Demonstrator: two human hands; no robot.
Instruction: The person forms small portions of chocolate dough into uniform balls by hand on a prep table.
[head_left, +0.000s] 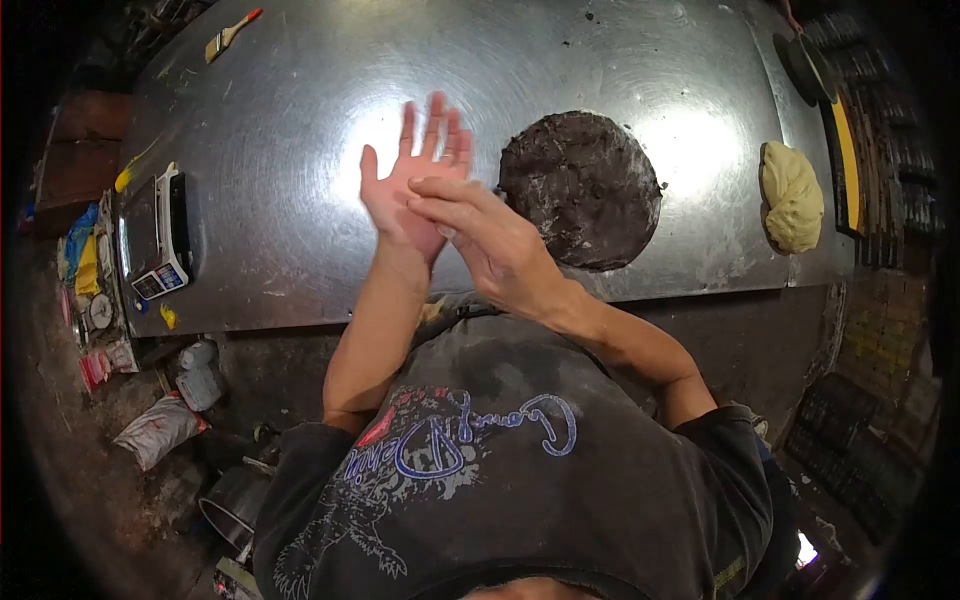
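Note:
My left hand (412,190) is raised above the metal table (300,110) with its palm turned up and its fingers spread. Across that palm lie the fingertips of my right hand (500,235), stretched out and slightly bent, touching the heel and middle of the palm. No object shows in either hand. Just right of my hands, a round, flattened slab of dark brown dough (580,190) with a rough, whitish-streaked surface sits on the table. Farther right rests a lump of pale yellow dough (791,198).
A digital scale (160,235) stands at the table's left end. A brush (230,35) with a red-tipped handle lies at the far left. Dark racks or trays (885,150) stand past the right end. A white sack (160,430) and a metal pot (235,505) are on the floor at left.

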